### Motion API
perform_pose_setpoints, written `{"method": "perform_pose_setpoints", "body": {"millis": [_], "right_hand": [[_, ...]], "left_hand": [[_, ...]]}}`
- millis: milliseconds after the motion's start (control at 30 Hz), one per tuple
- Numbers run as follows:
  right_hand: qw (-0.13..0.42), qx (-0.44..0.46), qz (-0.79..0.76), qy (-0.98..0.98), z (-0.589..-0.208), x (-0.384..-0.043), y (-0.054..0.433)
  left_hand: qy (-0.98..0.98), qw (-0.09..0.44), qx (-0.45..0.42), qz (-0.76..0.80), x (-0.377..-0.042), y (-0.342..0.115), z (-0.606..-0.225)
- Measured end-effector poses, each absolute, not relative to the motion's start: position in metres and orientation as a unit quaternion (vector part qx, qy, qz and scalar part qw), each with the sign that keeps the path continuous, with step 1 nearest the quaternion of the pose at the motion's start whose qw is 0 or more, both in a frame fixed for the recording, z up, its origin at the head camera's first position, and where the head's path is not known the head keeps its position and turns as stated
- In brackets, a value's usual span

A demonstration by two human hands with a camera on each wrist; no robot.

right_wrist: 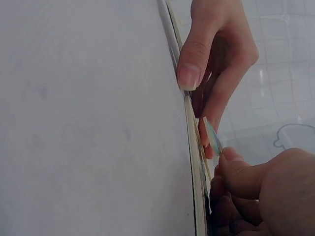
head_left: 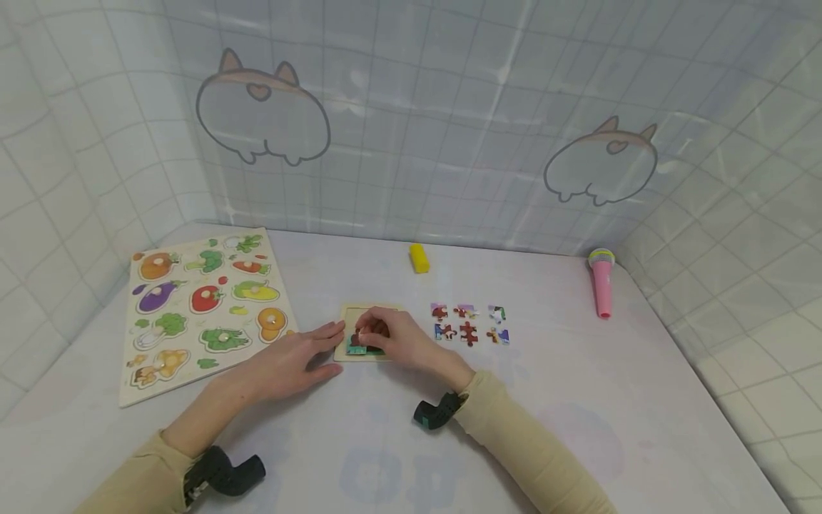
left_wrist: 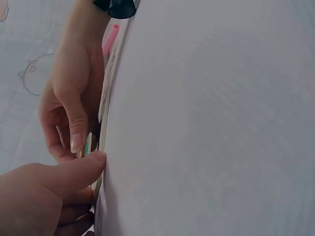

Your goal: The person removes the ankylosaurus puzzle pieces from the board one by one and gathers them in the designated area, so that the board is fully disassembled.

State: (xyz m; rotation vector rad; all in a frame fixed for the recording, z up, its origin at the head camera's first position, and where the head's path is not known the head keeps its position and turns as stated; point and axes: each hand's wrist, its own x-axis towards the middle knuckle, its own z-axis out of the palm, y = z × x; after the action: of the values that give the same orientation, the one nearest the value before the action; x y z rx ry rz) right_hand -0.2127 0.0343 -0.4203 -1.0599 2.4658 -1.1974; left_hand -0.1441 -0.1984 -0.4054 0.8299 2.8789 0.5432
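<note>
At nine o'clock of the small wooden puzzle tray (head_left: 340, 350) lies a vegetable peg puzzle board (head_left: 205, 319). Next comes the left hand (head_left: 295, 360); its fingers are extended at the tray's left rim, with the thumb apart from them. Over the tray, toward its seven o'clock, is a tilted jigsaw piece (right_wrist: 212, 136), pinched between the thumb and fingers of the right hand (head_left: 401, 339). I judge this piece light and stiff, like a thin wooden plate; its printed face may be somewhat slippery, and narrow knobs could chip if forced. It is better to take it by opposite edges, leaving the underside free. A yellow block (head_left: 419, 258) lies at one o'clock, loose jigsaw pieces (head_left: 469, 333) at three, and a pink toy microphone (head_left: 602, 289) between two and three.
</note>
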Motion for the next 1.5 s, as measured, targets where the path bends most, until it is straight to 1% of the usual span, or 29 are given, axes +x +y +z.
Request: {"method": "perform_pose_setpoints", "body": {"millis": [233,400,600,733,867,1133,1267,1500], "right_hand": [[0.110,-0.361,-0.399,0.836,-0.416,-0.215,0.039],[0.113,-0.364,-0.401,0.833,-0.413,-0.215,0.040],[0.104,-0.372,-0.388,0.837,-0.412,-0.216,0.041],[0.115,-0.368,-0.379,0.841,-0.410,-0.216,0.046],[0.117,-0.358,-0.378,0.846,-0.404,-0.213,0.063],[0.076,-0.322,-0.368,0.869,-0.403,-0.205,0.116],[0.068,-0.305,-0.377,0.872,-0.404,-0.200,0.138],[0.054,-0.293,-0.362,0.883,-0.402,-0.194,0.162]], "left_hand": [[0.944,0.027,0.287,0.157,-0.140,-0.192,-0.399],[0.933,0.033,0.313,0.175,-0.140,-0.189,-0.399],[0.924,0.036,0.330,0.192,-0.140,-0.192,-0.403],[0.916,0.032,0.346,0.201,-0.141,-0.192,-0.406],[0.912,0.033,0.353,0.205,-0.141,-0.190,-0.407],[0.919,0.039,0.337,0.201,-0.140,-0.189,-0.405],[0.921,0.033,0.330,0.202,-0.140,-0.189,-0.406],[0.919,0.026,0.332,0.211,-0.143,-0.188,-0.409]]}}
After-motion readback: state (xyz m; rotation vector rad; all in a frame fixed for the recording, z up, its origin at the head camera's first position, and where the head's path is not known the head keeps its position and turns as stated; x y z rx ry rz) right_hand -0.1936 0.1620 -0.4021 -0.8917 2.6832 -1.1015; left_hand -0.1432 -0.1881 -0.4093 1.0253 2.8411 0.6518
